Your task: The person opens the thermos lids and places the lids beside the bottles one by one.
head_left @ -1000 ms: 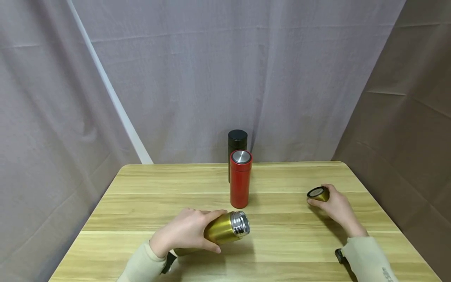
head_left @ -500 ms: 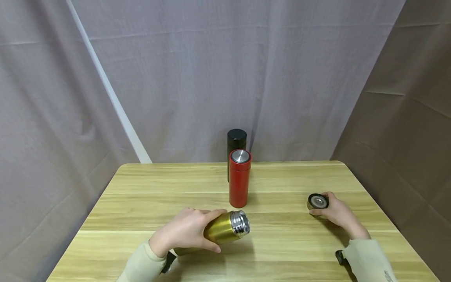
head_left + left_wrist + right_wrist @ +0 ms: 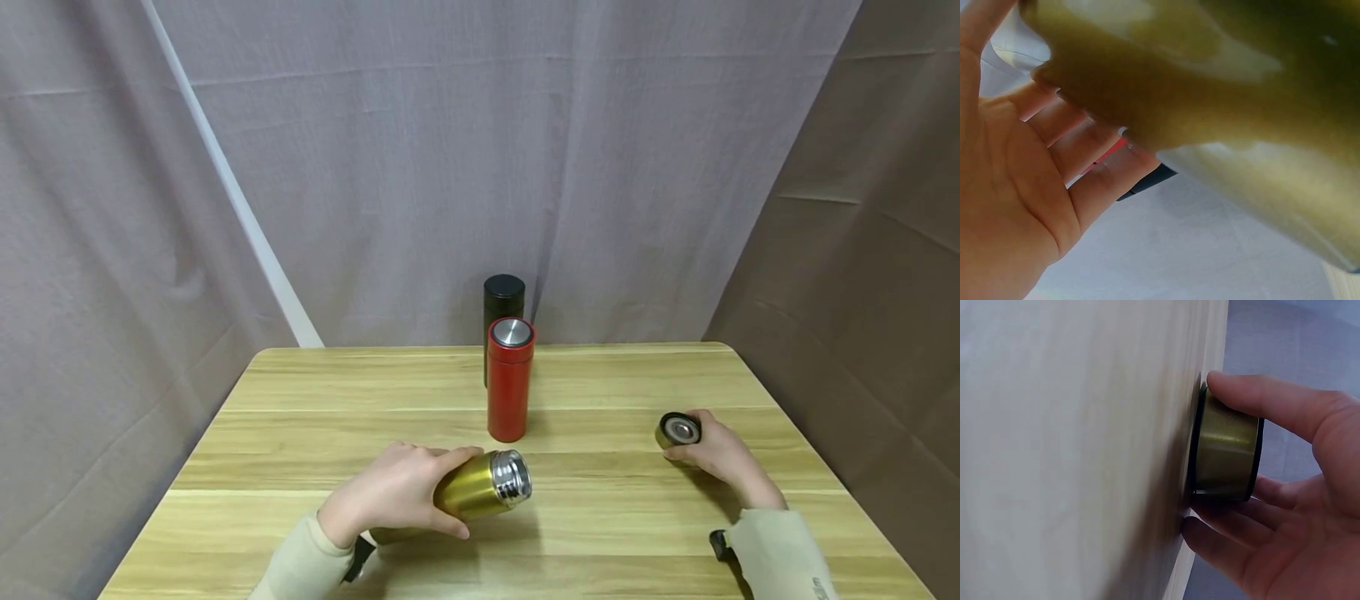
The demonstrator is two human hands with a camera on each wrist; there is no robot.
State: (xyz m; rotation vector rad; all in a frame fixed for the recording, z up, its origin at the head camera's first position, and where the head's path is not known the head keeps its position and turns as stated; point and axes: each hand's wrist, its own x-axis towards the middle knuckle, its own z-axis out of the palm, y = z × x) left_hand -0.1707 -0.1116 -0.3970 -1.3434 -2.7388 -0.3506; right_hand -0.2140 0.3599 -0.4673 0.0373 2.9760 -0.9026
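Gold lid [image 3: 682, 430] levels out, inside-up, and settles onto the counter [image 3: 600, 517], between 2 and 3 o'clock from the gold flask [image 3: 471, 490] | lid looks set down, flask uncapped | right hand [image 3: 722, 460]: fingers parted lid-wide, pinching its side | left hand [image 3: 397, 490]: fingers curled round the tilted flask, mouth toward 2 o'clock

Gold btl [image 3: 472, 490] tilted, uncapped – lid [image 3: 680, 430] upturned, rt.
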